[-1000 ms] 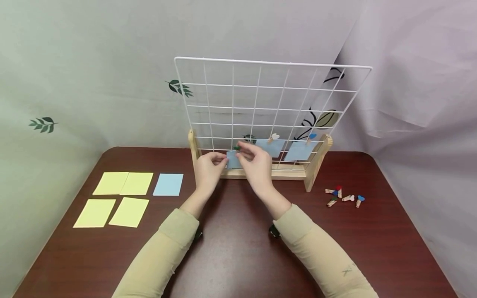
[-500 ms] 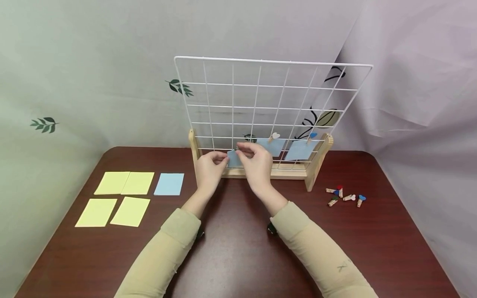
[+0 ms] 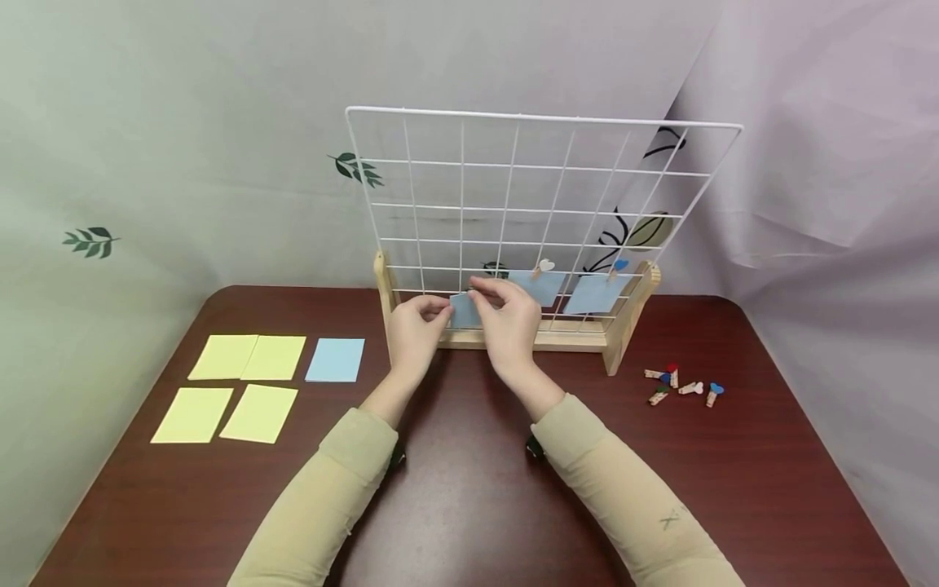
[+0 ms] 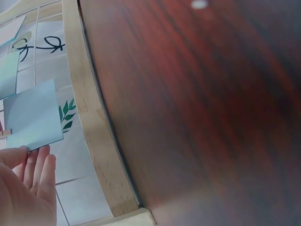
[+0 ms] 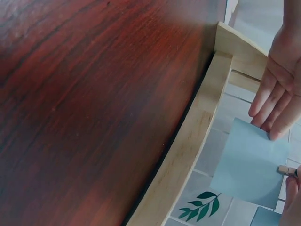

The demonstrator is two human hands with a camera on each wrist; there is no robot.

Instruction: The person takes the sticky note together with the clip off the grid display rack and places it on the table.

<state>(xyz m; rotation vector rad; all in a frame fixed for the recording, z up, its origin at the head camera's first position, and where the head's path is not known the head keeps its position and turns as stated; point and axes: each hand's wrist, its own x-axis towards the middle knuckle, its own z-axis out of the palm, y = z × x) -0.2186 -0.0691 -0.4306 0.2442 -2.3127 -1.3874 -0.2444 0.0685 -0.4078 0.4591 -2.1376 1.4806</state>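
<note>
A blue paper square is up against the lower part of a white wire grid. My left hand pinches its left edge between thumb and fingers. My right hand pinches a small wooden clothespin, which sits on the paper's upper edge in the right wrist view. The fingers hide most of the clothespin in the head view. Two more blue sheets hang to the right: one under a white-heart clothespin, the other under a blue-heart clothespin.
The grid stands in a wooden base at the table's back. Several yellow squares and a blue square lie on the left. Several heart clothespins lie loose on the right.
A green piece seen at my right fingertips a second ago has come down to the paper's top edge and is now mostly hidden. Both hands stay at nearly the same place.
</note>
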